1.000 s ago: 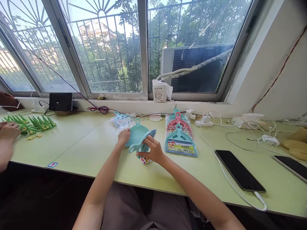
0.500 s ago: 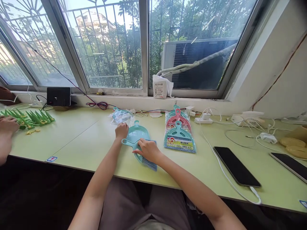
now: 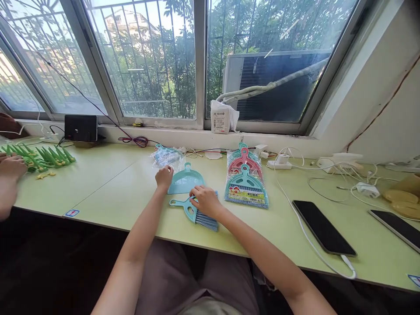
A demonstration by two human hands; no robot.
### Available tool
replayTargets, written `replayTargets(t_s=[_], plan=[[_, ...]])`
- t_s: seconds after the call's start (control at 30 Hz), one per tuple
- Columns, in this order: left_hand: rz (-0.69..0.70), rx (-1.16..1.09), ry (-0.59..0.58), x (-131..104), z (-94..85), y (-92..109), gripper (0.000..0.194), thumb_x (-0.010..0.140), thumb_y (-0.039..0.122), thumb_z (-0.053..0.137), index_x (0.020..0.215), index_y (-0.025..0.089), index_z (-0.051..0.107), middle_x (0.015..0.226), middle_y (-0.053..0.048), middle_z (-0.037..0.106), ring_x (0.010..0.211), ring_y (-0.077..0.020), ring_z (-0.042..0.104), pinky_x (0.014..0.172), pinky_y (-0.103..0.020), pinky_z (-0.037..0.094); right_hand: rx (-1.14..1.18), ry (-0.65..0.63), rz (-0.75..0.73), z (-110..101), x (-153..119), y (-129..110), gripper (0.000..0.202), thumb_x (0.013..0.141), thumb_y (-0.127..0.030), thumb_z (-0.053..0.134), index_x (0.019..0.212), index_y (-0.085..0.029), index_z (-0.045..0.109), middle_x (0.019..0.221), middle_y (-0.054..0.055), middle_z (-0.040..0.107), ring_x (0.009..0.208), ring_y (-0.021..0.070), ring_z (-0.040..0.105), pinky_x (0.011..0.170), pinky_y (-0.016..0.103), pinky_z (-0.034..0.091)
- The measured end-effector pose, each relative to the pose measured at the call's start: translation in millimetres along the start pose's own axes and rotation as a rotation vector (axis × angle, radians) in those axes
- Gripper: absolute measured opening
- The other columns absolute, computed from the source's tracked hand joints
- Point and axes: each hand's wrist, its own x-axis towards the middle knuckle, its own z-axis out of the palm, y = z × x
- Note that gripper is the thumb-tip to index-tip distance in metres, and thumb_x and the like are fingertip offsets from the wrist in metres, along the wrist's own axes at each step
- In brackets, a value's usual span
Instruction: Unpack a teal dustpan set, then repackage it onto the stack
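A light-blue dustpan (image 3: 187, 180) lies on the table in front of me, its short handle toward the window. My left hand (image 3: 164, 178) is closed at its left edge, the fingertips mostly hidden. Nearer to me is a matching hand brush (image 3: 189, 211), its looped handle pointing left and its grey-blue bristles to the right. My right hand (image 3: 206, 201) grips the brush from above, fingers bent over its upper side. Right of that hand, packed brush-and-dustpan sets (image 3: 246, 188) lie in an overlapping row, blue in front and pink behind.
Crumpled clear plastic (image 3: 167, 156) with a blue piece lies behind my left hand. A phone (image 3: 323, 227) with a white cable rests at right, near chargers (image 3: 278, 163). At far left another person's hand (image 3: 12, 168) touches green plastic pieces (image 3: 55, 156). A tablet (image 3: 81, 128) stands behind.
The brush, which overlapped the dustpan's front, now lies apart from it, slightly nearer to me. My right hand has moved a little with it; my left stays at the dustpan's edge.
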Motion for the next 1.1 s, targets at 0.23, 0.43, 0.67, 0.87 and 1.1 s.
replayTargets(t_s=[0.23,0.43,0.67,0.87,1.1], plan=[[0.127,-0.040,0.011,-3.2,-0.6,5.6,0.030,0.097,0.043,0.049,0.107,0.021,0.065,0.090,-0.008,0.071,0.092,-0.0257,0.066,0.075,-0.032,0.046,-0.012,-0.092,0.004,1.1,0.0,2.8,0.016,0.093,-0.033,0.064,0.096,-0.020,0.072,0.112,0.007,0.067,0.109,0.0230,0.056,0.089,0.036,0.037],[0.445,0.039,-0.097,-6.5,5.8,7.4,0.016,0.095,0.029,0.054,0.097,0.021,0.068,0.111,-0.010,0.064,0.116,-0.0261,0.057,0.085,-0.033,0.050,-0.084,-0.092,-0.044,4.8,-0.8,2.9,0.020,0.094,-0.033,0.061,0.097,-0.018,0.074,0.117,0.009,0.067,0.111,0.0256,0.054,0.089,0.039,0.036],[0.360,0.053,-0.005,-5.2,6.9,4.7,0.028,0.093,0.019,0.053,0.119,0.021,0.062,0.119,-0.012,0.060,0.119,-0.0272,0.054,0.093,-0.036,0.049,-0.008,-0.165,0.028,-2.0,-1.6,-0.7,0.024,0.085,-0.041,0.072,0.098,-0.020,0.070,0.106,0.006,0.068,0.106,0.0244,0.056,0.088,0.037,0.035],[0.321,0.118,-0.041,-2.8,10.4,0.8,0.030,0.093,0.026,0.053,0.120,0.018,0.065,0.123,-0.016,0.059,0.124,-0.0304,0.051,0.096,-0.037,0.047,-0.058,-0.162,0.101,-2.8,-5.0,-10.0,0.025,0.086,-0.043,0.068,0.093,-0.019,0.070,0.109,0.010,0.066,0.108,0.0277,0.055,0.089,0.040,0.037],[0.304,0.120,-0.105,-2.4,8.4,2.2,0.027,0.094,0.025,0.047,0.104,0.018,0.071,0.112,-0.014,0.069,0.115,-0.0294,0.058,0.093,-0.037,0.047,-0.118,-0.125,0.131,-3.3,-10.1,-24.2,0.029,0.088,-0.040,0.062,0.102,-0.015,0.069,0.112,0.014,0.065,0.109,0.0304,0.053,0.092,0.044,0.038]])
